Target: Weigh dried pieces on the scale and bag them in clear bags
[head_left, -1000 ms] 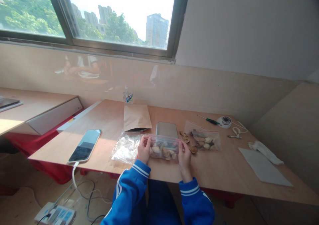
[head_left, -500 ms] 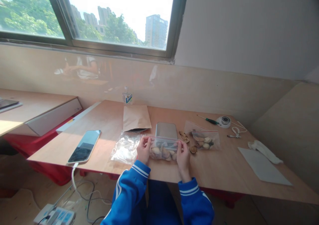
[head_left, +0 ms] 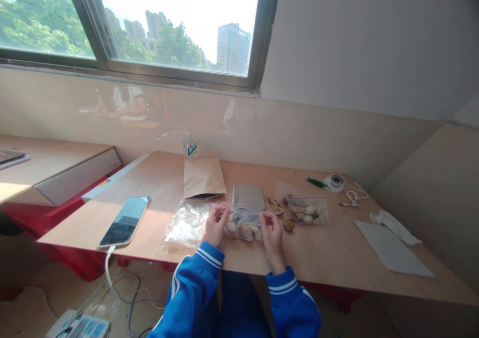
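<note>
Between my two hands is a clear zip bag [head_left: 243,229] with pale, dried-looking slices in it. My left hand [head_left: 216,224] pinches its top left corner, and my right hand [head_left: 272,231] pinches the zip edge near the right. Just behind the bag lies a flat silver scale-like device [head_left: 248,196]. Loose brown dried pieces [head_left: 276,206] rest to the right of it, beside a second filled zip bag [head_left: 309,211]. Crumpled clear plastic bags [head_left: 186,223] lie left of my left hand, with a brown paper pouch [head_left: 204,178] behind them.
A phone [head_left: 125,222] with a charging cable lies at the left table edge. A small bottle [head_left: 189,146] stands by the wall. Toward the right are a screwdriver [head_left: 317,182], a white dome camera [head_left: 334,183], a white board [head_left: 392,248] and a white cloth [head_left: 395,227].
My right hand has shifted slightly left along the bag's top edge, and the zip edge now bows between my hands. My left hand keeps its pinch. The view has shifted slightly.
</note>
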A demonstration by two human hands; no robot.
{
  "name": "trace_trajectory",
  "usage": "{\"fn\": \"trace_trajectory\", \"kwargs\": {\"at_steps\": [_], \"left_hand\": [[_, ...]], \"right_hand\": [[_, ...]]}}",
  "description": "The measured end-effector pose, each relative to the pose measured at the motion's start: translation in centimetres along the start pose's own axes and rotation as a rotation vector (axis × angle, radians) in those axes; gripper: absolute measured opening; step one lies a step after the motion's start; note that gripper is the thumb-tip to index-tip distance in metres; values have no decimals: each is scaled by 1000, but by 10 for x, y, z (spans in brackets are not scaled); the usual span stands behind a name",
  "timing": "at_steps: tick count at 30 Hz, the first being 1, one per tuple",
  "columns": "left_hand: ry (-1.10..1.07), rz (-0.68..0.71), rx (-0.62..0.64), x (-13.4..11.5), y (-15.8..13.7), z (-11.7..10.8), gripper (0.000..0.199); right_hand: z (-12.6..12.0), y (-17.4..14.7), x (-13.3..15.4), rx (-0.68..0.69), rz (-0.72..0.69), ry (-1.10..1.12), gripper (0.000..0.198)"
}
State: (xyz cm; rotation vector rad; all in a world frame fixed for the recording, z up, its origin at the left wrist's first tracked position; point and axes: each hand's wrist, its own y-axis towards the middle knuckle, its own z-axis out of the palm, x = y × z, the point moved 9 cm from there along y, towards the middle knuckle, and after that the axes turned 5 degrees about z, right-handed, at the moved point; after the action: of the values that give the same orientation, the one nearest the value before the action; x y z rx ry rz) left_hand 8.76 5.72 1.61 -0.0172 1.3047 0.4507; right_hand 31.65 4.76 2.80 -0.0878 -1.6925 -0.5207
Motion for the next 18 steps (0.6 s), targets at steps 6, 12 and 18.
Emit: {"fn": "trace_trajectory", "kwargs": {"at_steps": [6, 12, 18], "left_hand": [[77, 2, -74, 0, 2, -10, 39], [92, -3, -76, -1, 2, -10, 39], [15, -27, 16, 3, 1, -1, 38]], "right_hand": [[-6, 0, 6, -52, -66, -44, 30], [-9, 0, 5, -83, -56, -43, 30], [-4, 0, -3, -10, 93, 113, 34]]}}
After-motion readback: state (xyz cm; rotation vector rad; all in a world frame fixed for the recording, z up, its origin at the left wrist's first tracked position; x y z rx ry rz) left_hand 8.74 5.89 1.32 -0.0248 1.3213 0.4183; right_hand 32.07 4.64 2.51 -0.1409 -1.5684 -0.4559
